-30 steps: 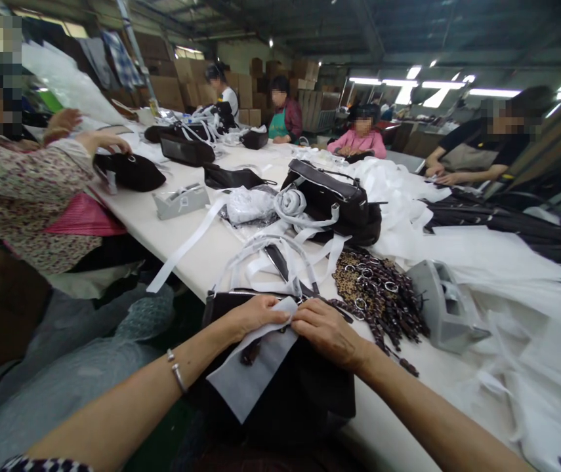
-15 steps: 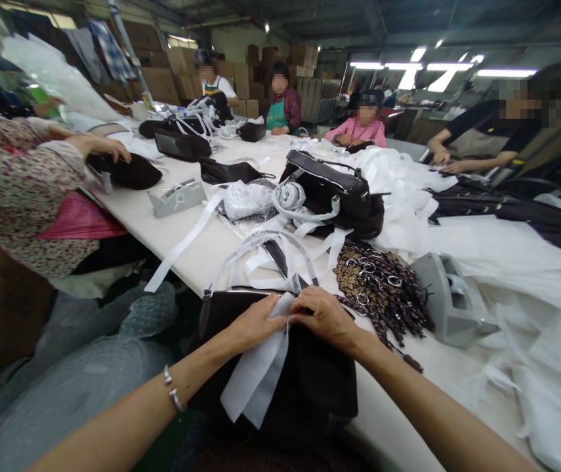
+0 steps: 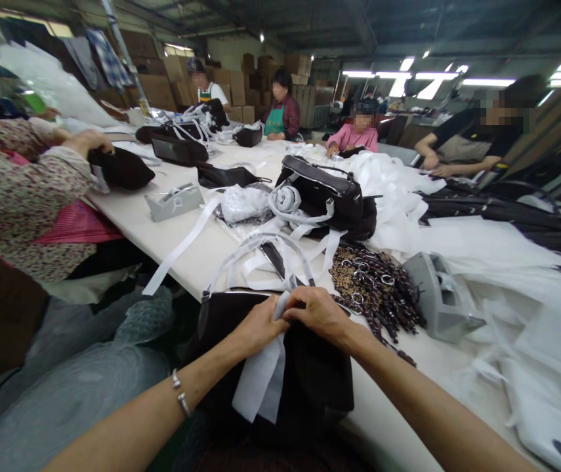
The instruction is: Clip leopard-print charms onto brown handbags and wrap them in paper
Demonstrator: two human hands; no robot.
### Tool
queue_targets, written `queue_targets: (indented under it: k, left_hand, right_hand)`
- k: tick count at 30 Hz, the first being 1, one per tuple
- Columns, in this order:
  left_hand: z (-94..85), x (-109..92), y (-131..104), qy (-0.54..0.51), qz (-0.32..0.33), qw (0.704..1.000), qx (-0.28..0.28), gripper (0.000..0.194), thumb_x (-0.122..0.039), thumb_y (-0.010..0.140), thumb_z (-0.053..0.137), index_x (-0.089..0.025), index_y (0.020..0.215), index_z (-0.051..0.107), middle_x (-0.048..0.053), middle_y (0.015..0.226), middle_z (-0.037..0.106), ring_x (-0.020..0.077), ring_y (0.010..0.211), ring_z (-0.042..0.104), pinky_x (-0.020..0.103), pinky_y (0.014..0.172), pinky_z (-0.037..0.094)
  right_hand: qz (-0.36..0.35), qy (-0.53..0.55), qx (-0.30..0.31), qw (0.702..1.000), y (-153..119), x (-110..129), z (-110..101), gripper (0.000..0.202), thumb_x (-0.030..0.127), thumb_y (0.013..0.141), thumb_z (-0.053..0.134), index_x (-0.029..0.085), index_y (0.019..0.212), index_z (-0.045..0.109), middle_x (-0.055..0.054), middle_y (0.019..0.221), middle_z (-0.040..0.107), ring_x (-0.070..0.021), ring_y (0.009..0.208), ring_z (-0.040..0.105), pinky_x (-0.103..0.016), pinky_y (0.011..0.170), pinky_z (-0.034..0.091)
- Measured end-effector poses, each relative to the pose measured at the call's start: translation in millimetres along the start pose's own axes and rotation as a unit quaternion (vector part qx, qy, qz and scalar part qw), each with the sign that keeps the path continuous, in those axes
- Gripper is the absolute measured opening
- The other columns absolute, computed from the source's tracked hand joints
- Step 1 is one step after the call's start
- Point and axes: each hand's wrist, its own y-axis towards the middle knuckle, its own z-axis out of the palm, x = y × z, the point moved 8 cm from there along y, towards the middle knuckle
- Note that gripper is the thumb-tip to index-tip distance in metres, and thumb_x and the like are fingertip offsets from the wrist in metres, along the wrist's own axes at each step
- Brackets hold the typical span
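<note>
A dark brown handbag (image 3: 317, 373) rests at the table's near edge, its zipper along the top and its wrapped handle (image 3: 255, 246) standing up behind. My left hand (image 3: 263, 322) is closed on a white wrapping strip (image 3: 259, 379) whose two ends hang down the bag's front. Beside it, my right hand (image 3: 317, 313) pinches the same strip near the bag's top edge; the fingertips of both hands almost meet. What lies under the fingers is partly hidden.
Beyond the bag lie another dark handbag (image 3: 324, 190), a heap of beaded tassels with rings (image 3: 371, 285) and two grey tape dispensers (image 3: 174, 202) (image 3: 440, 298). A co-worker's hand (image 3: 88, 141) holds a dark piece at left. Bubble wrap rolls (image 3: 78, 400) stand below the table.
Both hands have stayed on the strip, and its hanging ends have swung slightly to the right and closer together. The view has shifted a little. The co-worker at left has moved a hand.
</note>
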Motion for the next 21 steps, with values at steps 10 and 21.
queue_targets:
  k: [10,21]
  left_hand:
    - [15.4,6,-4,-0.255,-0.073,0.951,0.157,0.029,-0.026,0.072,0.065,-0.015,0.098,0.057,0.001,0.071,0.065,0.0106,0.049,0.056,0.021,0.046,0.044]
    - [10.8,18,0,-0.326,-0.106,0.924,0.167,0.036,-0.033,0.070,0.073,-0.013,0.095,0.055,0.003,0.073,0.067,0.0088,0.049,0.056,0.018,0.045,0.042]
  right_hand:
    - [0.023,-0.007,0.000,1.000,6,-14,-17,0.023,0.014,0.066,0.074,0.020,0.088,0.068,0.003,0.073,0.061,-0.0111,0.066,0.054,-0.022,0.061,0.040]
    - [0.184,0.029,-0.258,0.948,-72,-53,-131,0.035,0.041,0.073,0.071,0.019,0.100,0.070,-0.004,0.087,0.071,-0.0177,0.075,0.064,-0.030,0.073,0.049]
